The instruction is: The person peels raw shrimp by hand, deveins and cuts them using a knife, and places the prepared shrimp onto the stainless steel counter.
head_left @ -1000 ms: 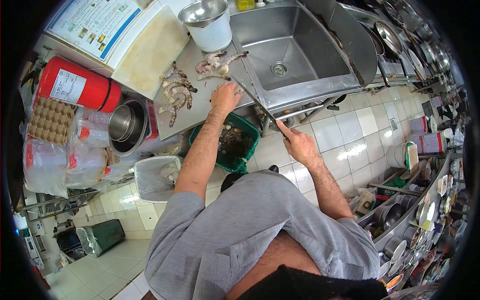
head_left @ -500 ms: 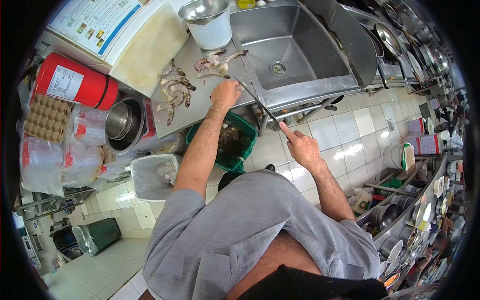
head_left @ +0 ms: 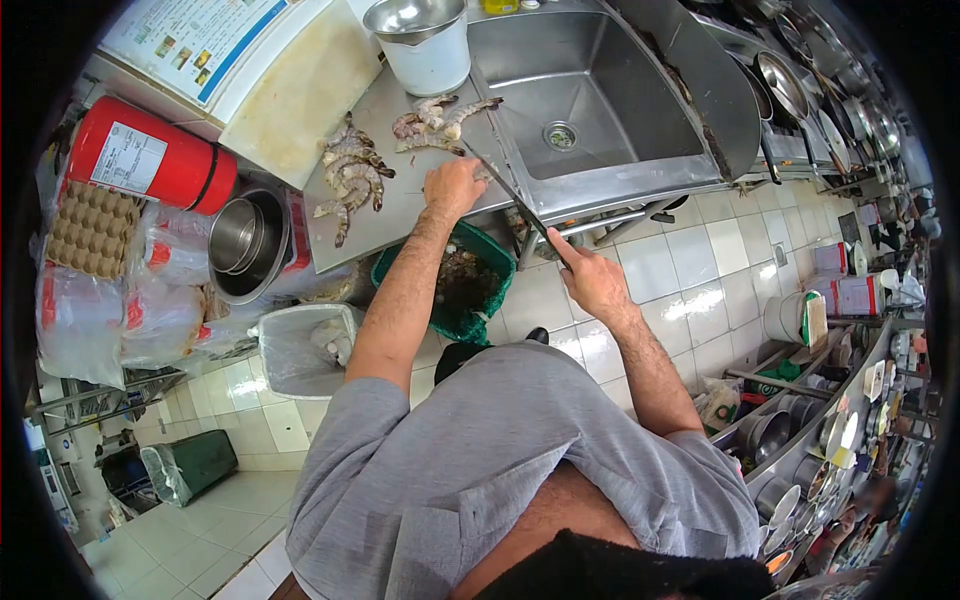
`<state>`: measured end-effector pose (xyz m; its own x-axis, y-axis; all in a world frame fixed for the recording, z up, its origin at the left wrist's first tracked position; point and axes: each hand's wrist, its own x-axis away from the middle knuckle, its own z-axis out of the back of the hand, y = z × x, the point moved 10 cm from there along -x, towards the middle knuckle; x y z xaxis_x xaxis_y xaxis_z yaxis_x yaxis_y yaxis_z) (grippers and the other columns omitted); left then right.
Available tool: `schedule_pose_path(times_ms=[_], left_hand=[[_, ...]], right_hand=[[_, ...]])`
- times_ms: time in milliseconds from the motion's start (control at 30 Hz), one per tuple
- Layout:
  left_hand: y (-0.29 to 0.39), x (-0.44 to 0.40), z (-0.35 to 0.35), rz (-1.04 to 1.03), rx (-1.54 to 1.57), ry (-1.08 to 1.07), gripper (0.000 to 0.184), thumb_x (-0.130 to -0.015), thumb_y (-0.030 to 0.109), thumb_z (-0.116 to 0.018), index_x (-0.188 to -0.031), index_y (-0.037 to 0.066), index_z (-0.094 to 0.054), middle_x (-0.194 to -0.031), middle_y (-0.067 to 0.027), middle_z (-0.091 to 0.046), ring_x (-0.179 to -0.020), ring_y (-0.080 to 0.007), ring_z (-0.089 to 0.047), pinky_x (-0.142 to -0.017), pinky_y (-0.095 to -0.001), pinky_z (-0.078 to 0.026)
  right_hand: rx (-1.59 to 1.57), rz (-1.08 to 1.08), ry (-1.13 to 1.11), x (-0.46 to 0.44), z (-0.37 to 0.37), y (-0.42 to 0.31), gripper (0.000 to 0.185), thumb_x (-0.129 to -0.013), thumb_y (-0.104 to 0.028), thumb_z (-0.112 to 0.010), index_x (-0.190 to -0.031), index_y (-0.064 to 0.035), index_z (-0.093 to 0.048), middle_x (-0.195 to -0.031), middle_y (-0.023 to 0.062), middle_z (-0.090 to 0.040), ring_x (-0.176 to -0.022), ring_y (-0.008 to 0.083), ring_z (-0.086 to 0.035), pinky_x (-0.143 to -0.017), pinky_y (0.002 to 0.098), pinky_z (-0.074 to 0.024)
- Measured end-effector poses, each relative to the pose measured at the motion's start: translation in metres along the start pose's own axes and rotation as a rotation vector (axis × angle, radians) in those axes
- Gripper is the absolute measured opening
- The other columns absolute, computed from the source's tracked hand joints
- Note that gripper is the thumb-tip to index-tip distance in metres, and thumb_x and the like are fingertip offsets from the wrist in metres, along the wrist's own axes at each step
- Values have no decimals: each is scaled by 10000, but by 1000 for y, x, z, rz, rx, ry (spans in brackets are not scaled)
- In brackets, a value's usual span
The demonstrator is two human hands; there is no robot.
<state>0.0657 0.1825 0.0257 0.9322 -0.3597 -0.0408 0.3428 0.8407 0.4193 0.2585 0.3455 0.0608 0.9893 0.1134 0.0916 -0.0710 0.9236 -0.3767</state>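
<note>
My right hand (head_left: 597,283) is closed around the handle of a long knife (head_left: 517,203), whose blade slants up and left across the counter's front edge. Close to the blade, my left hand (head_left: 453,188) is pinched at the edge of the steel counter (head_left: 408,187). A pale bit of shrimp shows at its fingertips; the rest is hidden by the hand. Just beyond lies a small group of shrimp (head_left: 440,125) with striped tails. Several more shrimp (head_left: 352,180) are lined up in a row to the left.
Right of the counter is a steel sink (head_left: 545,165). A steel bowl (head_left: 412,18) sits on a white bucket (head_left: 430,62) behind the shrimp. Below the edge stands a green-lined bin (head_left: 497,300) holding scraps, beside a whitish tub (head_left: 290,375). A cutting board (head_left: 295,100) leans at the wall.
My right hand has shifted slightly left and down, and the knife has slid a little with it. My left hand stays nearly in place. The shrimp lie as before.
</note>
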Motion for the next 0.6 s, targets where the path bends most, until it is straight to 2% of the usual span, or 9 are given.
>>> schedule_pose_path(times_ms=[33,67,100,133,233,333,400,533,600], left_hand=[[-3,1,4,21,-30,46,295,-753,256,-692,-1029,151,-691,-1023,-105,-676,-959,-302,-637,-817,-443,-505],[-4,2,3,25,-27,46,295,-753,256,-692,-1029,151,-691,-1023,-105,-676,-959,-302,-637,-817,-443,-505],[-4,4,1,42,-9,11,290,-755,266,-693,-1022,152,-693,-994,-107,-685,-945,-301,-643,-815,-440,-501],[-5,6,-1,60,10,-23,285,-757,275,-694,-1015,153,-696,-965,-108,-695,-932,-299,-649,-814,-438,-496],[-2,3,-1,68,14,-55,261,-763,279,-692,-994,156,-704,-918,-104,-699,-910,-296,-656,-818,-435,-489],[-5,-3,-3,84,20,-70,242,-763,283,-698,-975,168,-713,-897,-100,-700,-910,-294,-655,-818,-435,-486],[-3,-4,-4,62,12,-72,236,-764,286,-699,-970,173,-716,-898,-99,-701,-909,-294,-655,-815,-437,-486],[-3,-5,-6,44,12,-94,224,-766,285,-700,-962,180,-724,-902,-99,-702,-906,-294,-656,-810,-438,-486],[-4,-6,-5,38,19,-85,222,-765,283,-699,-960,181,-725,-898,-98,-702,-902,-294,-656,-808,-436,-486]], right_hand=[[3,3,-1,0,-2,4,690,-821,-95,-630,-1438,-254,-364,-890,149,-630,-774,349,-642,-687,455,-527],[-124,34,36,1,-2,7,704,-819,-91,-636,-1443,-257,-356,-900,149,-632,-781,345,-641,-694,453,-526],[-251,64,71,3,0,6,717,-817,-87,-642,-1447,-260,-348,-910,148,-634,-788,341,-641,-701,451,-524],[-250,67,65,4,-2,5,717,-817,-87,-642,-1447,-260,-348,-910,148,-634,-788,341,-641,-701,451,-524],[-226,43,93,9,5,2,703,-816,-108,-648,-1440,-262,-364,-923,136,-638,-829,338,-648,-709,449,-540],[-69,-2,39,16,5,-1,682,-828,-100,-622,-1440,-261,-367,-897,128,-631,-793,333,-649,-685,451,-537],[6,1,-1,21,1,0,665,-831,-90,-594,-1438,-252,-375,-856,117,-620,-715,325,-646,-636,450,-533],[43,-32,-42,34,-1,5,705,-826,-82,-614,-1452,-260,-344,-824,109,-591,-717,316,-632,-658,438,-531],[63,7,12,37,4,1,633,-824,-75,-566,-1417,-233,-412,-822,113,-613,-627,312,-634,-571,446,-525]])
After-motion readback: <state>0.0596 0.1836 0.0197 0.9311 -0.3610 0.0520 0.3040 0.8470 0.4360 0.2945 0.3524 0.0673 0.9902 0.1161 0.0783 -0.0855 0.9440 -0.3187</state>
